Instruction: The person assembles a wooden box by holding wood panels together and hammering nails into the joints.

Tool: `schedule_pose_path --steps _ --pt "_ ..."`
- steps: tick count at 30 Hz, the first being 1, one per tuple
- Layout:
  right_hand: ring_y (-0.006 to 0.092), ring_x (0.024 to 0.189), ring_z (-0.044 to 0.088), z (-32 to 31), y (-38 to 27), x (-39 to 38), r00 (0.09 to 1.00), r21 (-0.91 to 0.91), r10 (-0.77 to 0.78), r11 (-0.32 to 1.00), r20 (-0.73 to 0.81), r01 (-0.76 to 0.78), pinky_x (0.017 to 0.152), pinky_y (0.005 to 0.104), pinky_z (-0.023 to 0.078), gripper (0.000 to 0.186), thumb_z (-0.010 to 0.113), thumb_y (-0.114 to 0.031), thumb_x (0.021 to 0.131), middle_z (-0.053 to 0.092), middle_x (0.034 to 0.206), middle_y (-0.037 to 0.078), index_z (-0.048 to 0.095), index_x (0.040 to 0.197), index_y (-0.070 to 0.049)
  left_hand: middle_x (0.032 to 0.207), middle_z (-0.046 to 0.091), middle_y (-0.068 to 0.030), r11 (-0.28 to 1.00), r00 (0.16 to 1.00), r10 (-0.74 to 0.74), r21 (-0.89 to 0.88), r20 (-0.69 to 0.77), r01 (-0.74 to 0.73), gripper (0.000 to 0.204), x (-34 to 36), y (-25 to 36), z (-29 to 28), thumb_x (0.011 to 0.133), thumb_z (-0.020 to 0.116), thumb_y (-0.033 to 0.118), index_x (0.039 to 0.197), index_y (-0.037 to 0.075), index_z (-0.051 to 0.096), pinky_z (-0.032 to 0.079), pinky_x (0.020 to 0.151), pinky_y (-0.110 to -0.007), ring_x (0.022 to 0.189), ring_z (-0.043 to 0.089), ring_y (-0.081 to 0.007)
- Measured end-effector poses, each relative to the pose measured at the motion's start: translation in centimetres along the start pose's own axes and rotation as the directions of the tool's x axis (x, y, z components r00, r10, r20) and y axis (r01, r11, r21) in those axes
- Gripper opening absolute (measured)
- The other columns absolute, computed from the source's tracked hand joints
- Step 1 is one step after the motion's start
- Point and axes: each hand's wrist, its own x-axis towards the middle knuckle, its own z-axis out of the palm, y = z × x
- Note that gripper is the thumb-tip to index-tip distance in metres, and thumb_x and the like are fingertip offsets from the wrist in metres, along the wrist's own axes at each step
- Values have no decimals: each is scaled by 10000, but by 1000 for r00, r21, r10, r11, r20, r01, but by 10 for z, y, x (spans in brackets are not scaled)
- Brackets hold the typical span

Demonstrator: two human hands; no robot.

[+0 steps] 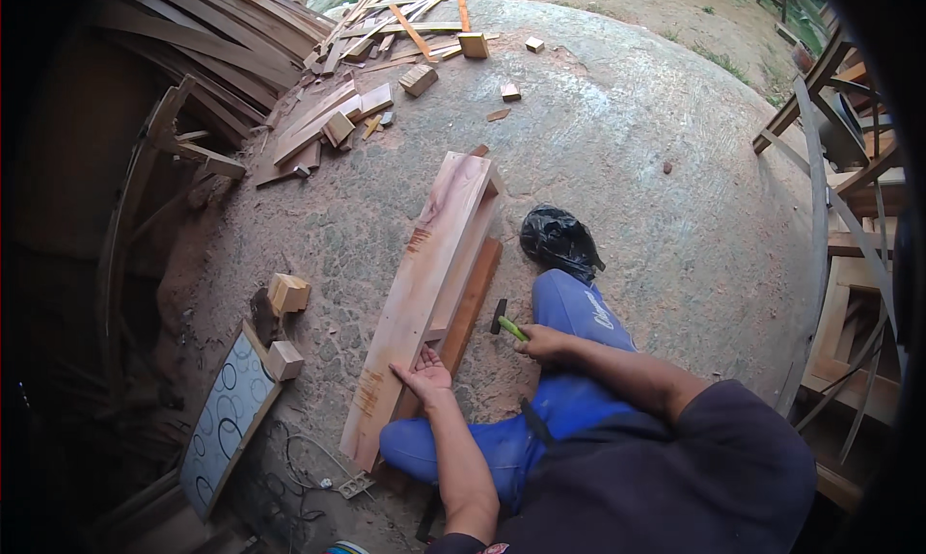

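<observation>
A long wooden box-like piece (421,274) lies lengthwise on the concrete ground, with a darker plank (475,282) along its right side. My left hand (424,376) is against its near right edge, palm partly up, thumb on the board face and fingers loosely bent and apart at the opening. My right hand (535,342) is closed around the green handle of a hammer (511,327), whose dark head is just right of the plank. My blue-clad legs (579,318) are bent beside and below the piece. A crumpled black plastic bag (559,236) lies beyond my right knee.
Scrap boards and blocks (347,120) lie at the upper left, near stacked planks (212,43). A patterned panel (225,414), wooden blocks (287,294) and a power strip with cords (355,484) are at the lower left. Wooden frames (849,323) stand along the right.
</observation>
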Motion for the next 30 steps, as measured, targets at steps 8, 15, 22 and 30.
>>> schedule_pose_path --steps 8,15,22,30 --pt "184 738 589 -6 -14 -5 993 137 92 985 77 -102 646 395 479 351 650 -299 964 614 828 109 563 1123 1 1160 680 -116 989 999 20 -149 40 -14 574 13 9 1 923 663 522 1264 63 613 502 963 -411 1091 627 -262" --pt "144 590 486 -1 -3 -5 988 237 141 960 61 -152 510 366 413 255 626 -279 987 508 719 39 534 1018 -43 1224 673 -159 991 958 121 -81 259 -103 506 1 41 3 951 684 355 1294 -3 583 569 944 -400 1075 666 -287" --pt "160 604 539 1 -6 -1 996 188 60 980 60 -70 514 379 440 234 611 -253 973 565 746 53 543 1056 -45 1329 606 -211 849 774 349 173 528 -500 629 -42 172 63 1020 544 436 1407 -55 479 530 1000 -400 1147 633 -299" --pt "237 768 630 9 -2 2 998 206 61 977 -11 -57 681 439 494 366 694 -337 936 656 822 120 629 1025 13 1489 487 -189 512 561 688 239 461 -825 805 -63 335 174 972 479 621 1448 -27 454 357 1153 -503 1336 476 -346"
